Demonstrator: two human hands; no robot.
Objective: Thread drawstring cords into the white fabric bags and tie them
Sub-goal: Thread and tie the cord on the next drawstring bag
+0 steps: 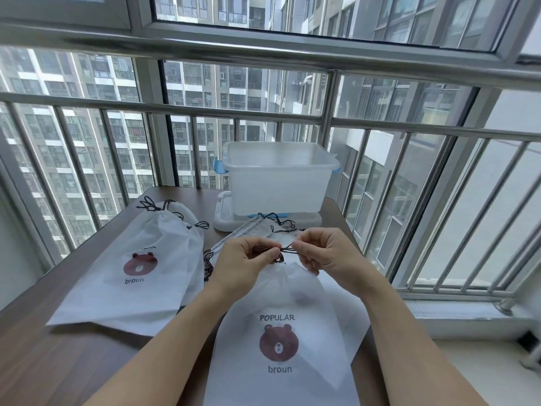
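Observation:
A white fabric bag [281, 312] printed with a brown bear and the words "POPULAR" and "broun" lies in front of me, its mouth gathered at the top. Its dark drawstring cord [285, 249] runs between my two hands just above that gathered mouth. My left hand [246, 259] pinches one part of the cord, and my right hand [322, 253] pinches the other. A pile of similar white bags [140, 273] with tied dark cords lies to the left. More white bags [263, 230] with cords lie behind my hands.
A translucent plastic storage box [275, 177] with blue latches stands on its lid [225, 221] at the back of the brown wooden table [58, 361]. Metal window bars [439, 200] close off the far and right sides. A white sill runs along the right.

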